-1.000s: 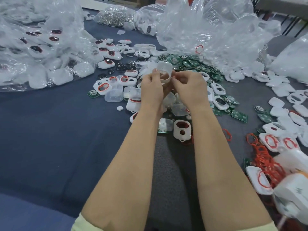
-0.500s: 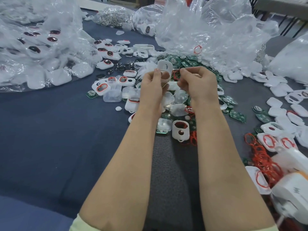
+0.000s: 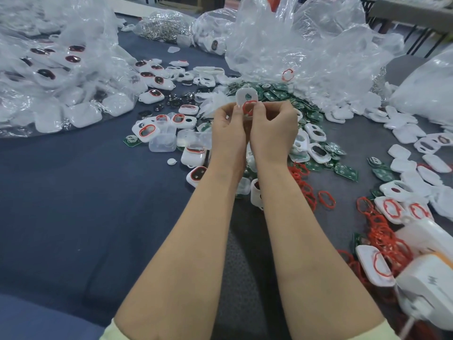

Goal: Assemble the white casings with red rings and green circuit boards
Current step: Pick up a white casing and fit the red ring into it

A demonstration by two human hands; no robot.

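Both hands are raised over the table (image 3: 73,197), mid-view. The left hand (image 3: 229,130) pinches the lower edge of one white casing (image 3: 246,95), held upright and off the table. The right hand (image 3: 272,128), fingers (image 3: 260,109) curled, pinches a red ring (image 3: 249,107) against the casing's lower opening.

From the hands:
- Twelve to one o'clock: a heap of green circuit boards (image 3: 282,94), with a large clear plastic bag (image 3: 306,45) behind.
- Ten o'clock: a second bag (image 3: 49,77) of white units.
- Nine o'clock: clear covers (image 3: 163,142) and ringed casings (image 3: 145,130).
- Three o'clock: bare casings (image 3: 404,165).
- Four to five o'clock: tangled loose rings (image 3: 382,231) and a white device (image 3: 431,280).

The forearms hide the parts lying beneath them.
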